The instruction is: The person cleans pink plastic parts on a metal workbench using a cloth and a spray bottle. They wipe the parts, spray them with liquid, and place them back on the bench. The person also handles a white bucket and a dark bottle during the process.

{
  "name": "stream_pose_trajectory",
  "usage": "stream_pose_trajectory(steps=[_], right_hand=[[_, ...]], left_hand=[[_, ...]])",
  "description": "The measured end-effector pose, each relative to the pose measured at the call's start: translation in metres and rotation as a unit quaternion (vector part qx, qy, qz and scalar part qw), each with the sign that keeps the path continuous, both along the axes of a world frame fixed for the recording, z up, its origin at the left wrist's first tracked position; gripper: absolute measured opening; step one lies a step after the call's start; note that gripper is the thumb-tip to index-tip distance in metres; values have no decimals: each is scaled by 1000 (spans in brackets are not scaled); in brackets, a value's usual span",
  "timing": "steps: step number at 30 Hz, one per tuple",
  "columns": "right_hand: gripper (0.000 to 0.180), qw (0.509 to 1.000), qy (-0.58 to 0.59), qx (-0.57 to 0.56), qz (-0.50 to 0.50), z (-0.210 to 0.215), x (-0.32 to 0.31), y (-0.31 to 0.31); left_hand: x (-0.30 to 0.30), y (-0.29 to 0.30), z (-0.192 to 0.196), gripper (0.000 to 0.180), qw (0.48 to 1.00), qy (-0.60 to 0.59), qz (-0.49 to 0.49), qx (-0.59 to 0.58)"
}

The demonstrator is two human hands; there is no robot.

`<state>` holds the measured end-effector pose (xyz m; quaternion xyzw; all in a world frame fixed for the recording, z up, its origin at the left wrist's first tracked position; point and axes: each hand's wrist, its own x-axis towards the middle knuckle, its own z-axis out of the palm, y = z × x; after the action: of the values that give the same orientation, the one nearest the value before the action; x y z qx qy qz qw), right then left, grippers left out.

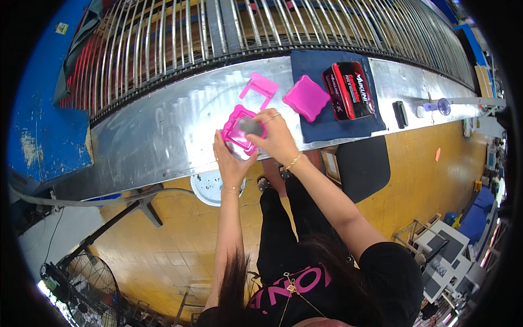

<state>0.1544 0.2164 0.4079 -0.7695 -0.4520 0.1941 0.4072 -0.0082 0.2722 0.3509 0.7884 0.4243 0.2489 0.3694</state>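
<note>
A bright pink plastic frame (225, 131) with scalloped edges lies on the metal worktop. My left hand (231, 166) grips its near left edge between thumb and fingers. Over the frame's right part, my right hand (277, 137) pinches a small flat grey piece (249, 126), slightly blurred; its exact kind cannot be made out. Just beyond the frame lies a loose pink U-shaped plastic part (265, 84). To the right, a pink square panel with wavy edges (306, 98) rests partly on a dark blue cloth (311, 129).
A black and red box (350, 91) stands on the cloth. Farther right are a small black object (400, 114) and a purple round-ended item (444, 107). A roller conveyor (180, 38) borders the worktop's far side. Below are a black stool (362, 171) and a fan (90, 291).
</note>
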Motion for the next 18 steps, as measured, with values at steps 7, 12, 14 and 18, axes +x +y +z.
stream_pose_trajectory(steps=[7,12,14,18], right_hand=[[37,960,-162,-136,-183,42,79,-101],[35,942,-255,-129,-174,19,104,-127],[34,947,-263,-111,-148,11,102,-127],[33,953,-225,-93,-182,7,91,-136]], left_hand=[[-11,5,3,110,998,3,-21,59],[-11,10,3,112,995,10,-50,83],[-11,10,-2,113,995,13,-50,81],[-13,8,-6,112,996,-6,-45,80]])
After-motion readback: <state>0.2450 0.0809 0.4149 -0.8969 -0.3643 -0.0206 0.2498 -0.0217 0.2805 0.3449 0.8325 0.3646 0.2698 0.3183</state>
